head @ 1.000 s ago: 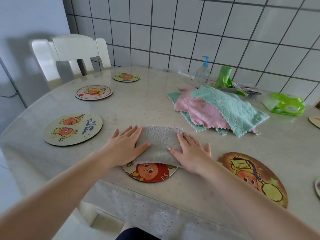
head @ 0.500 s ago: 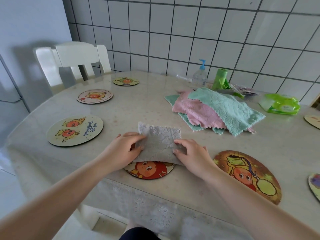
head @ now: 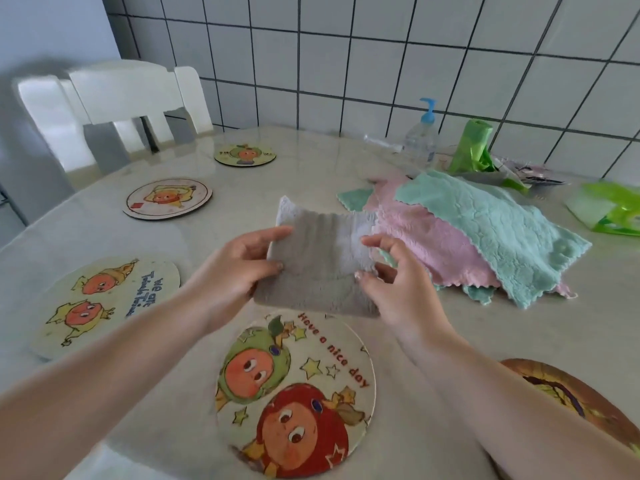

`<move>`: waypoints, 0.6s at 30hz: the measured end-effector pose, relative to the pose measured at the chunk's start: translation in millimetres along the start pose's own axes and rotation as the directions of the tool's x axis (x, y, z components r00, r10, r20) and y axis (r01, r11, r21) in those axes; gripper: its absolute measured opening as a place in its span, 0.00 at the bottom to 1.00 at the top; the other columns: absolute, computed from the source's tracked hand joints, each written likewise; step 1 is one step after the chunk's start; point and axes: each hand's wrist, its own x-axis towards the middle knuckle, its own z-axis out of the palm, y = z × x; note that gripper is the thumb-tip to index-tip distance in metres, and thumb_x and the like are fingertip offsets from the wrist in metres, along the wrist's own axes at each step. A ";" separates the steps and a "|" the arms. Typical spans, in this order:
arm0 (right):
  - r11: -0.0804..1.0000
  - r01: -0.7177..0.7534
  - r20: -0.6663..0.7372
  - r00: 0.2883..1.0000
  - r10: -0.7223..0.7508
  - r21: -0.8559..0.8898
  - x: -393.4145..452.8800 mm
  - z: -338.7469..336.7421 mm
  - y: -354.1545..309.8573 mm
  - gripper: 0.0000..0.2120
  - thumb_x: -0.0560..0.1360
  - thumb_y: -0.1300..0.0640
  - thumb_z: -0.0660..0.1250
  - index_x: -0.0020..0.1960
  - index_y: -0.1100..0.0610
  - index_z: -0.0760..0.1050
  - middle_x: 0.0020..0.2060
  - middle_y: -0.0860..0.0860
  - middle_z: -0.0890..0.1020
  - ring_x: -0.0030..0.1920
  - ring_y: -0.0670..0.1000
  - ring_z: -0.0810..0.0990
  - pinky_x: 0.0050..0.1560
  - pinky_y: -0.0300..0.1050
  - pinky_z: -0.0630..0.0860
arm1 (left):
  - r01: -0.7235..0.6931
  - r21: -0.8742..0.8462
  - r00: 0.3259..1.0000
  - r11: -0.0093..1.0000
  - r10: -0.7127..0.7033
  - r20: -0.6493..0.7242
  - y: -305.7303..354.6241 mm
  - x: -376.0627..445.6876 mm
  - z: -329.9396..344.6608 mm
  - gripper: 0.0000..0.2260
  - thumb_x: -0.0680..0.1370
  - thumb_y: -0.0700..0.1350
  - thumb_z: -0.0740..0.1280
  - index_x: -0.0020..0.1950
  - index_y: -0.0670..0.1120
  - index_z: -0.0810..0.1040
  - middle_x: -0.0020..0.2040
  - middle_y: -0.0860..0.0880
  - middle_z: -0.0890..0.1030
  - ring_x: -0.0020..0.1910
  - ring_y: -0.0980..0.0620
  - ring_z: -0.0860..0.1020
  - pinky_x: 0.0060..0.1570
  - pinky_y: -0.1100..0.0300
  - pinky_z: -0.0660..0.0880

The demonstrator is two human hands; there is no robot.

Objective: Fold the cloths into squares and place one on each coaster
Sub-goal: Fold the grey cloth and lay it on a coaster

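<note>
Both the left hand (head: 239, 268) and the right hand (head: 391, 282) pinch opposite edges of the folded grey cloth (head: 318, 265), holding it just beyond the bare nearest coaster (head: 298, 393), beside the pink-and-green cloth pile (head: 485, 233).

It was a home kitchen or dining corner. A pale marble-look tabletop (head: 304, 157) stood against a white tiled wall (head: 381, 57), with a white wooden chair (head: 114, 98) at 11 o'clock and a pump bottle (head: 420, 136) at 1 o'clock.
</note>
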 end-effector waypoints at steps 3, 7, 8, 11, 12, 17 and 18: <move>0.994 -0.089 -0.017 0.996 0.090 0.055 46.0 6.3 2.6 0.16 0.75 0.63 0.65 0.48 0.40 0.74 0.50 0.39 0.77 0.52 0.47 0.78 0.43 0.43 0.77 | 0.061 -0.033 0.998 0.998 -0.061 0.009 9.1 52.6 -5.6 0.21 0.75 0.27 0.57 0.59 0.49 0.76 0.55 0.53 0.81 0.54 0.54 0.78 0.48 0.62 0.77; 0.969 -0.216 -0.049 0.974 0.223 0.115 100.2 23.5 -0.2 0.16 0.76 0.65 0.62 0.45 0.45 0.78 0.46 0.62 0.79 0.44 0.63 0.74 0.42 0.57 0.74 | 0.067 -0.066 0.997 0.996 -0.069 -0.027 21.6 104.9 -19.6 0.23 0.75 0.26 0.57 0.58 0.51 0.77 0.54 0.54 0.81 0.50 0.58 0.80 0.43 0.67 0.76; 0.961 -0.239 -0.038 0.968 0.247 0.140 112.4 28.9 -1.8 0.16 0.76 0.65 0.62 0.45 0.44 0.78 0.42 0.60 0.79 0.38 0.60 0.73 0.37 0.50 0.72 | 0.085 -0.070 0.996 0.994 -0.088 -0.032 25.6 114.4 -25.1 0.23 0.75 0.26 0.57 0.58 0.51 0.77 0.54 0.54 0.81 0.50 0.58 0.80 0.42 0.67 0.76; 0.929 -0.322 0.036 0.946 0.321 0.180 145.9 45.3 -7.9 0.17 0.76 0.63 0.62 0.46 0.42 0.79 0.41 0.50 0.77 0.39 0.50 0.70 0.39 0.43 0.66 | 0.160 -0.057 0.986 0.986 -0.162 -0.046 43.1 138.0 -46.4 0.23 0.76 0.27 0.57 0.58 0.51 0.77 0.56 0.53 0.81 0.51 0.56 0.80 0.44 0.63 0.77; 0.921 -0.349 0.051 0.937 0.346 0.175 156.6 50.5 -10.8 0.17 0.75 0.62 0.62 0.47 0.41 0.79 0.42 0.47 0.79 0.39 0.49 0.72 0.40 0.43 0.68 | 0.184 -0.051 0.981 0.982 -0.187 -0.055 49.8 145.8 -54.8 0.22 0.76 0.27 0.57 0.58 0.52 0.77 0.56 0.53 0.81 0.52 0.55 0.80 0.45 0.62 0.77; 0.939 -0.341 0.109 0.936 0.335 0.045 215.2 82.0 -39.5 0.21 0.75 0.65 0.62 0.62 0.47 0.74 0.50 0.40 0.80 0.49 0.43 0.80 0.54 0.39 0.74 | 0.242 0.052 0.967 0.969 -0.236 -0.097 80.4 196.5 -105.2 0.23 0.75 0.28 0.59 0.58 0.54 0.76 0.61 0.51 0.78 0.59 0.53 0.76 0.61 0.54 0.72; 0.944 -0.329 0.123 0.937 0.326 0.008 228.1 91.4 -45.1 0.23 0.74 0.67 0.62 0.64 0.49 0.73 0.54 0.42 0.79 0.52 0.44 0.80 0.55 0.37 0.73 | 0.230 0.107 0.970 0.967 -0.219 -0.102 84.6 209.1 -115.6 0.23 0.75 0.28 0.59 0.58 0.54 0.76 0.63 0.51 0.76 0.61 0.53 0.75 0.62 0.55 0.71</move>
